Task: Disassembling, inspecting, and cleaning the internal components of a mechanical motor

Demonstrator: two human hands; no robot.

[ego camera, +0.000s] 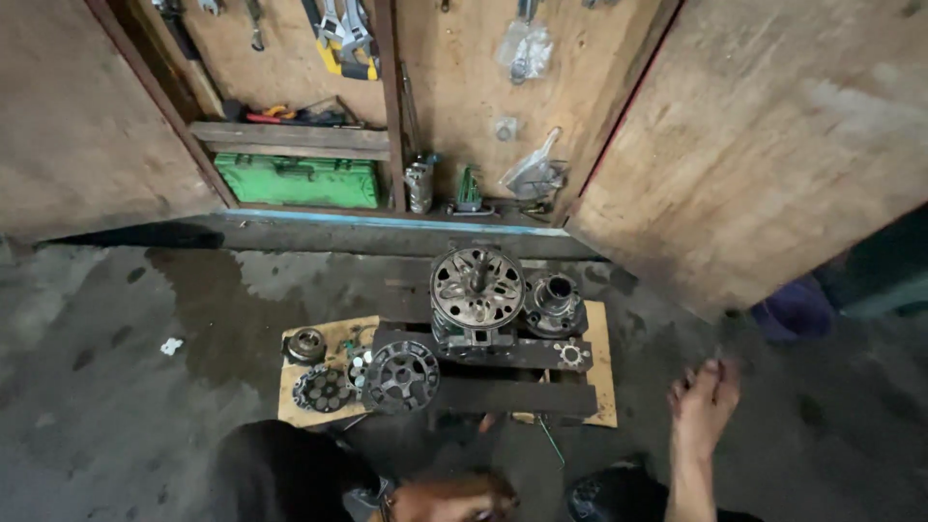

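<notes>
Though near, disc (401, 377) beyond left grip (454, 498)

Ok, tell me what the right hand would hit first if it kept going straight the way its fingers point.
The right hand points up-frame over bare grey concrete floor; first in line looks like the open plywood cabinet door, though depth is unclear.

Concrete floor (116, 387), damp patch near centre. On a dark wooden pallet (512, 394) over cardboard: round grey metal housing with central shaft (477, 288), smaller grey metal hub (554, 303) just beside it. Dark spoked metal disc (400, 376) and perforated round plate (323, 389) lie to the left. Right hand (704, 398) hovers empty, blurred, fingers loosely spread, near the pallet corner. Left hand (454, 498) low at frame edge. Green toolbox (298, 181) in open plywood cabinet behind.
</notes>
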